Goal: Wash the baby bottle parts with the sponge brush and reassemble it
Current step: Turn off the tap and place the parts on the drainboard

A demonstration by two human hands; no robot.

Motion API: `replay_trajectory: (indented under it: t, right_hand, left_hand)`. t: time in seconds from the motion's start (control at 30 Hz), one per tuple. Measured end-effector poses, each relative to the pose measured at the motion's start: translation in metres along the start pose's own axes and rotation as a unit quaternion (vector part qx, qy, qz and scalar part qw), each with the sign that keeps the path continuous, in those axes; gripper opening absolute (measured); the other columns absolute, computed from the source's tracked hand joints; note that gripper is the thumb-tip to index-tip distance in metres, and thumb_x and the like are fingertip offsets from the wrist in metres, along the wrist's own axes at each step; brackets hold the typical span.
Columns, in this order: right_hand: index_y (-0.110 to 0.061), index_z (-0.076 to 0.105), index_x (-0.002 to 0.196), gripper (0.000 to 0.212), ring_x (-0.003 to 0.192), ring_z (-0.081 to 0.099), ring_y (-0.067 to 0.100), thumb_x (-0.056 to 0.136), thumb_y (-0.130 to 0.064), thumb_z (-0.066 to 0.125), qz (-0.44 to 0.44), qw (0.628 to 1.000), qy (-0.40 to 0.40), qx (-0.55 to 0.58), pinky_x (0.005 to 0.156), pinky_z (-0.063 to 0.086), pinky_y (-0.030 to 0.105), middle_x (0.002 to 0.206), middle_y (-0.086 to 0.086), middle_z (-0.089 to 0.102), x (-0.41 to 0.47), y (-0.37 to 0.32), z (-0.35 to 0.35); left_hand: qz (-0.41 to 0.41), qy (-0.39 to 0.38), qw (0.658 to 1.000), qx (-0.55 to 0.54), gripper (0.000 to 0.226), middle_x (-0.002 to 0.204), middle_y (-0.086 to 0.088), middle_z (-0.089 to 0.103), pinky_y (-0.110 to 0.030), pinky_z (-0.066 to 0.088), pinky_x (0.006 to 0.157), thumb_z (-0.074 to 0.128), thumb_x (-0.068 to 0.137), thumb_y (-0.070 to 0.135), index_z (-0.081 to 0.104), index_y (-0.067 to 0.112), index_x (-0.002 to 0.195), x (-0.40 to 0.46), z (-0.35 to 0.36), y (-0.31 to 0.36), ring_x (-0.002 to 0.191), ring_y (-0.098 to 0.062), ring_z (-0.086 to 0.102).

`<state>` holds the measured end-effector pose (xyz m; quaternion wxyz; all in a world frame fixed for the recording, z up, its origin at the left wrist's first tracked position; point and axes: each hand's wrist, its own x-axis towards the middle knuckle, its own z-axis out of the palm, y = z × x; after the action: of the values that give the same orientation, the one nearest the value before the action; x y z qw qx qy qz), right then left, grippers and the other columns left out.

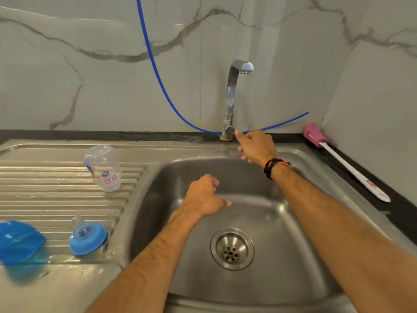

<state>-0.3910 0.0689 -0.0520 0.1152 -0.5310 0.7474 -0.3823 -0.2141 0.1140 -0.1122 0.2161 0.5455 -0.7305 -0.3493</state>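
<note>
Sink basin lies under both outstretched forearms. Right hand reaches to the tap base, forefinger touching its lever, other fingers loosely curled, grasping nothing. Left hand hovers over the basin, fingers loosely curled, empty. Bottle stands inverted on the drainboard, blue cap and teat ring nearer; pink sponge brush lies on the table, right.

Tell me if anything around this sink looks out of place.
Mostly no. The bottle stands upside down on the drainboard, probably draining. The blue hose dangles loose across the wall behind the tap.
</note>
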Motion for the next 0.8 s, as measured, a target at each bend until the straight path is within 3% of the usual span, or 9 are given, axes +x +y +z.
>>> replay_trajectory:
  t: [0.13, 0.27, 0.43, 0.63, 0.73, 0.8]
  right_hand:
    - [-0.013, 0.069, 0.08, 0.043, 0.061, 0.072, 0.015, 0.089, -0.053, 0.057, -0.011, 1.0, -0.029, 0.006, 0.075, 0.06, 0.046, 0.072, -0.001, 0.074, -0.038, 0.012, -0.01]
    - [-0.025, 0.068, 0.083, 0.026, 0.066, 0.072, 0.011, 0.087, -0.05, 0.065, -0.023, 0.998, -0.061, -0.001, 0.078, 0.06, 0.043, 0.072, -0.005, 0.074, -0.07, 0.014, -0.012]
    - [-0.02, 0.069, 0.098, 0.024, 0.065, 0.072, 0.009, 0.087, -0.041, 0.07, -0.058, 0.993, -0.098, 0.019, 0.081, 0.06, 0.04, 0.085, -0.004, 0.072, -0.095, -0.009, -0.007]
    - [-0.02, 0.069, 0.096, 0.021, 0.068, 0.072, 0.011, 0.085, -0.036, 0.073, -0.105, 0.984, -0.128, 0.06, 0.081, 0.06, 0.039, 0.078, -0.005, 0.072, -0.118, -0.06, 0.021]
    - [-0.021, 0.07, 0.096, 0.022, 0.075, 0.072, 0.012, 0.083, -0.038, 0.073, -0.129, 0.978, -0.144, 0.072, 0.082, 0.059, 0.039, 0.082, -0.006, 0.073, -0.129, -0.081, 0.038]
    - [-0.021, 0.07, 0.098, 0.023, 0.077, 0.071, 0.013, 0.082, -0.037, 0.074, -0.144, 0.974, -0.157, 0.075, 0.083, 0.059, 0.039, 0.084, -0.006, 0.073, -0.137, -0.092, 0.047]
  left_hand:
    - [-0.004, 0.012, 1.0, 0.004, 0.068, 0.124, 0.0, 0.059, -0.024, 0.047, 0.092, 0.085, 0.073, 0.028, 0.052, 0.017, 0.131, -0.011, -0.01, 0.004, 0.111, -0.014, 0.057]
    - [-0.01, 0.057, 0.998, -0.035, 0.066, 0.123, 0.0, 0.061, -0.02, 0.043, 0.084, 0.086, 0.072, 0.025, 0.054, 0.016, 0.13, -0.027, -0.028, 0.005, 0.103, -0.01, 0.057]
    - [0.011, 0.118, 0.992, -0.041, 0.059, 0.116, 0.0, 0.065, -0.024, 0.048, 0.088, 0.087, 0.071, 0.024, 0.059, 0.015, 0.122, -0.049, -0.07, 0.011, 0.102, -0.014, 0.063]
    - [0.029, 0.242, 0.97, -0.026, 0.046, 0.099, 0.002, 0.07, -0.026, 0.051, 0.087, 0.087, 0.067, 0.019, 0.065, 0.016, 0.107, -0.071, -0.145, 0.002, 0.095, -0.015, 0.066]
    - [0.028, 0.317, 0.946, 0.061, 0.048, 0.11, -0.004, 0.064, -0.023, 0.043, 0.082, 0.083, 0.067, 0.015, 0.063, 0.017, 0.111, -0.074, -0.171, -0.016, 0.103, -0.02, 0.061]
    - [0.007, 0.338, 0.931, 0.133, 0.06, 0.125, -0.012, 0.053, -0.03, 0.041, 0.09, 0.082, 0.069, 0.017, 0.056, 0.017, 0.123, -0.072, -0.183, -0.027, 0.115, -0.027, 0.051]
